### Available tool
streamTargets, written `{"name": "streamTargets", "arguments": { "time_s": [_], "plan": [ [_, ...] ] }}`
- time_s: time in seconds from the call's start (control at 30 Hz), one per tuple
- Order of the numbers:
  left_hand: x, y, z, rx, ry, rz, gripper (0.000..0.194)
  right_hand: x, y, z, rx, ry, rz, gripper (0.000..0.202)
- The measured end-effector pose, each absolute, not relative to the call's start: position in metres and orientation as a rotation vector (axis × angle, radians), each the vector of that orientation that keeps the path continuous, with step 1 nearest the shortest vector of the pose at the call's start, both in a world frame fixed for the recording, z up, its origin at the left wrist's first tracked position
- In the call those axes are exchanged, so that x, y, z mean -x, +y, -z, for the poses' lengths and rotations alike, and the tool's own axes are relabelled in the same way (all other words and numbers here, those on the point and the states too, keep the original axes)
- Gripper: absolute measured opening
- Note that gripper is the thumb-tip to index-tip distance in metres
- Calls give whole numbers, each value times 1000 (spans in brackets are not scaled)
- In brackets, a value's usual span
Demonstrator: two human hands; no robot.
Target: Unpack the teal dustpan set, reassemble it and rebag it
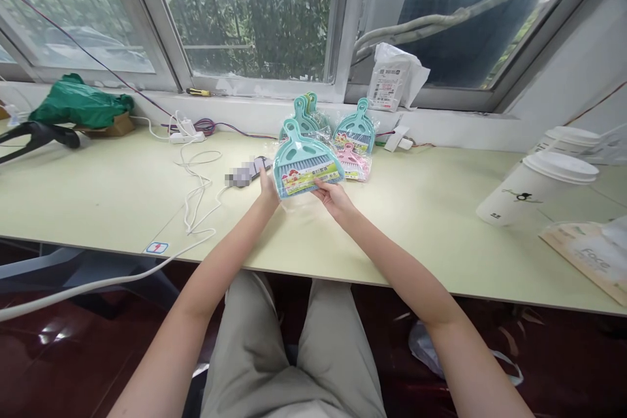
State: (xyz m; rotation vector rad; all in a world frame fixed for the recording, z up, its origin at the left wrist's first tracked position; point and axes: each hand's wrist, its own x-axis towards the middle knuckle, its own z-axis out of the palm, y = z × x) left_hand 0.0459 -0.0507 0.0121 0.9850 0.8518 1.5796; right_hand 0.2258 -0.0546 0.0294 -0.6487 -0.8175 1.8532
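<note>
Between my two hands is a mint-green dustpan and brush set [304,163] in a clear plastic wrapper, tilted up above the table. My left hand [267,187] grips its left edge, with the fingers partly behind it. On the lower right edge, my right hand [334,198] pinches the pack, thumb in front over the printed label. Behind it, more wrapped sets stand against the wall: a green one [356,127] to the right and others [306,116] partly hidden. A pink wrapped set [353,162] lies just right of the held one.
A phone-like device [247,172] on a white cable lies left of my hands. A power strip [186,136] and a green bag [78,102] are farther left. White cups [536,184] and a tissue pack [590,251] stand right. A white package [392,81] rests on the sill.
</note>
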Motion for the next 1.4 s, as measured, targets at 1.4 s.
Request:
{"name": "streamTargets", "arguments": {
  "time_s": [1.4],
  "plan": [
    [-105, -91, -45, -1211, 609, -1417, 61, -237, -48, -45, 484, -776, -1481, 29]
  ]
}}
